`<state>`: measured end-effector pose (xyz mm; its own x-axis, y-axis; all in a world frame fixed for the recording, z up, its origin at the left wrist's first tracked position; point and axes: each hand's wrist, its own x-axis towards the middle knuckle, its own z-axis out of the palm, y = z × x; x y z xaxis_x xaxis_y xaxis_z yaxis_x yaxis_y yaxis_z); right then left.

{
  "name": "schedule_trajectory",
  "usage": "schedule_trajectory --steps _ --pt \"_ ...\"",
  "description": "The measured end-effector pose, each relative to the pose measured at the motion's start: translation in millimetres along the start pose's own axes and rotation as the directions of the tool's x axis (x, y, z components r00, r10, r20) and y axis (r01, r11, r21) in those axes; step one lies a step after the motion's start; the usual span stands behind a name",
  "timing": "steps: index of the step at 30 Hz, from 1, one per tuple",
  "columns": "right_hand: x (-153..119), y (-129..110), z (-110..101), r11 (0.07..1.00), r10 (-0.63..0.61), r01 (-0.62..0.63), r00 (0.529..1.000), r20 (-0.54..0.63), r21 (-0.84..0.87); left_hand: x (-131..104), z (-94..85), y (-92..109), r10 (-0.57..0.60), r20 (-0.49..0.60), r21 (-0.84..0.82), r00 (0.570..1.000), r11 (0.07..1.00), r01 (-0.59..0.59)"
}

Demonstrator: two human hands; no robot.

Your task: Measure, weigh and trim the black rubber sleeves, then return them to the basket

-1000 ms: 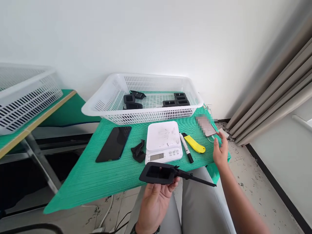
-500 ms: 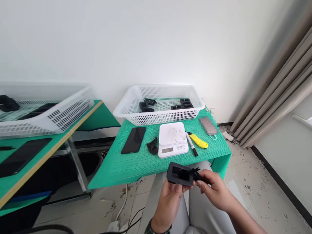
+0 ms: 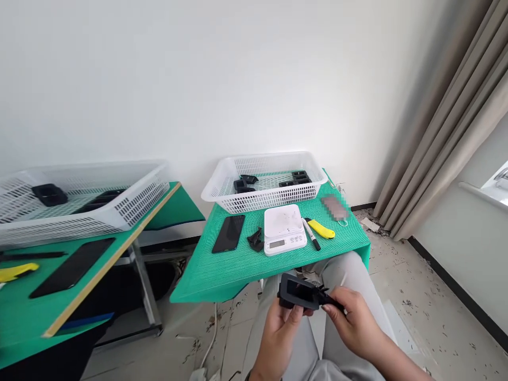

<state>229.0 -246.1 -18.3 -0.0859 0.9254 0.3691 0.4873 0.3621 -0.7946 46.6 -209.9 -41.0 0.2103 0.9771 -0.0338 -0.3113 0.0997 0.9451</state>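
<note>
Shifted from beside the blurred phone (image 3: 336, 207) since the earliest frame, the right hand (image 3: 357, 323) pinches the slender stem (image 3: 328, 300) of the black part (image 3: 299, 301) above the lap (image 3: 346, 272); the left hand (image 3: 275, 341) grips its frame. Uneven pulling could snap the stem or cause slippage. Fingers hide the stem's end; the scale's (image 3: 282, 222) digits are illegible.

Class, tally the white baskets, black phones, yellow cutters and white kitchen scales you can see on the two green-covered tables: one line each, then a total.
White baskets: 2
Black phones: 2
Yellow cutters: 2
White kitchen scales: 1
Total: 7
</note>
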Motion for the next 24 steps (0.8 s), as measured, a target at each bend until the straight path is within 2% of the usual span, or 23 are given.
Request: schedule_trajectory --steps 4,9,12,16,24 --pt "-7.6 7.4 -6.6 0.998 -0.012 0.009 0.998 -0.054 -0.069 5.2 16.1 -10.6 0.011 -0.014 -0.036 1.000 0.999 -0.012" --pt "-13.3 13.8 -17.6 0.994 0.032 -0.035 0.999 -0.030 -0.099 5.9 28.3 -9.4 0.018 0.027 -0.005 0.999 1.000 -0.018" --pt "-13.5 15.4 -21.6 0.995 0.041 -0.043 0.999 -0.014 -0.089 5.8 31.4 -5.2 0.014 0.026 0.028 1.000 0.999 -0.015" --pt "-14.1 18.7 -24.2 0.997 0.030 -0.034 0.998 -0.052 -0.071 6.1 37.2 -0.7 0.011 0.014 0.079 1.000 0.997 -0.012" --pt "-23.6 21.6 -37.1 0.994 0.104 -0.103 0.992 -0.068 0.028 2.3 52.4 2.1 0.002 0.075 0.112 0.997 0.994 -0.011"
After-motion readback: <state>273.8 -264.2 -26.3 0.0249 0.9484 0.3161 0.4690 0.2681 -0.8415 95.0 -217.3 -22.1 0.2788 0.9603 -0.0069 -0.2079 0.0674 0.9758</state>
